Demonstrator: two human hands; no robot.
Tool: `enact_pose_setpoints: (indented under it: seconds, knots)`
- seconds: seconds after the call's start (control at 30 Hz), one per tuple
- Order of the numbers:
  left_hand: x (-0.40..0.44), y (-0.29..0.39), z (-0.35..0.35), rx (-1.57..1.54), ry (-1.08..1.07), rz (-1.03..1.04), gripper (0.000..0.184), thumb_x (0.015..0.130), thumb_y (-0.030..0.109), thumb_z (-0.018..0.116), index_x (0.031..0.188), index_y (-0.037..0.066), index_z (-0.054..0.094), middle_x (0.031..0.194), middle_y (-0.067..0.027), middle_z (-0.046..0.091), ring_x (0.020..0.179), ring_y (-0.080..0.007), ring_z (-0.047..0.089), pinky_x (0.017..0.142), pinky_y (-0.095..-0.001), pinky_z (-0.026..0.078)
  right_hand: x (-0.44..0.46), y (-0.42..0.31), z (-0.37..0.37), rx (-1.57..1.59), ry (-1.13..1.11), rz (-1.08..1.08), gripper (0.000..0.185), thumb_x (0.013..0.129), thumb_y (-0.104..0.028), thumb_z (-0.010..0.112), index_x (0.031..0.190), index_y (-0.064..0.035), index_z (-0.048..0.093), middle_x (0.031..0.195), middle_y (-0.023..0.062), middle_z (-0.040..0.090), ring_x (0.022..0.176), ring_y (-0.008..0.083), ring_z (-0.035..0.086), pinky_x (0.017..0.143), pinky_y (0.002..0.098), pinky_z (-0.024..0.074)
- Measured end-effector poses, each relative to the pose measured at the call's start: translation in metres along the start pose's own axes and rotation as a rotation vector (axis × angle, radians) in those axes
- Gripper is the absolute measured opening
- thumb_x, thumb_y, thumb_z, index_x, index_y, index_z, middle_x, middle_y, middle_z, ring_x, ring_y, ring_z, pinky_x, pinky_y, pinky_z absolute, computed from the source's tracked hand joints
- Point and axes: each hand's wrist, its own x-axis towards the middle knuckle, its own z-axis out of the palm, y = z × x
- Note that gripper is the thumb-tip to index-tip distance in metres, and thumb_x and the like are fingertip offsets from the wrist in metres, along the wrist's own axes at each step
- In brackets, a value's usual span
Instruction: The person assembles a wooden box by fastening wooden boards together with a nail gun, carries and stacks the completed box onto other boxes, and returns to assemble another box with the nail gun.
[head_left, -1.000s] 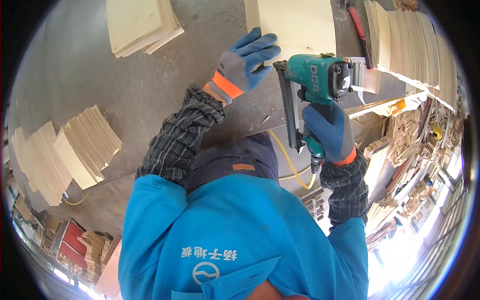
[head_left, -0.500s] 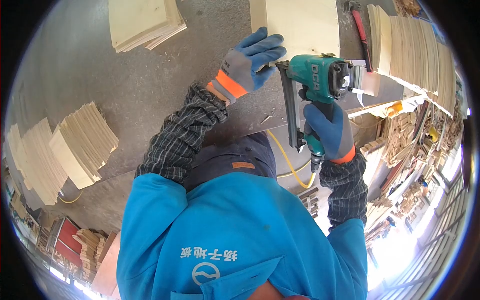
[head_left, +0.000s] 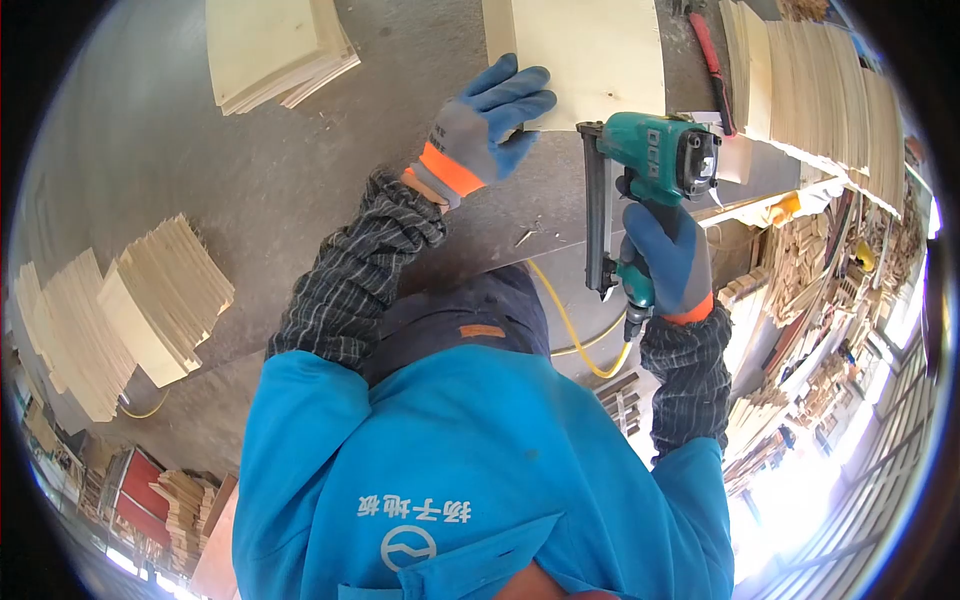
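My right hand [head_left: 672, 258] grips the handle of a green pneumatic nail gun [head_left: 645, 155], its long dark magazine standing on the left side and a yellow air hose [head_left: 572, 322] near its lower end. The gun's nose is close to the near edge of a pale thin wooden board [head_left: 590, 60]; I cannot tell whether they touch. My left hand [head_left: 495, 118], in a grey and blue glove, is spread open with its fingertips at the board's left near corner.
On the dark worktable [head_left: 400, 95] lies a stack of boards [head_left: 275, 45] at the far left. More board stacks stand on the left [head_left: 170, 290] and right [head_left: 810, 90]. A red-handled hammer [head_left: 710, 65] lies beside the right stack. Wood pieces [head_left: 800, 270] are piled below on the right.
The nail gun has moved a little right along the board's near edge, in my right hand. My left hand stays at the board's corner; the whole view has shifted slightly.
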Motion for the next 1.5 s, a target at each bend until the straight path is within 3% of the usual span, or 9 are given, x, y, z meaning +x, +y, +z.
enact_pose_setpoints:
  seconds: [1.27,1.5]
  knots:
    - [0.0,0.002,-0.001,0.052,-0.03,-0.013,0.052,0.075,0.008,0.088,0.125,0.017,0.076,0.144,-0.0061,0.067,0.141,-0.0351,0.056,0.112,-0.0446,0.055,0.005,0.019,-0.039,0.116,0.172,-0.034,0.039,0.098,-0.026,0.069,0.127,0.0,0.069,0.09,0.0027,0.068,0.066,0.0092,0.06,0.058,0.0259,0.0484]
    - [0.002,0.004,-0.002,0.05,-0.043,-0.018,0.055,0.075,0.007,0.087,0.128,0.017,0.075,0.146,-0.0054,0.066,0.141,-0.036,0.056,0.113,-0.045,0.054,0.014,0.022,-0.058,0.088,0.16,-0.012,0.041,0.097,-0.03,0.068,0.126,-0.0013,0.07,0.083,0.0002,0.064,0.066,0.0083,0.059,0.056,0.025,0.0478]
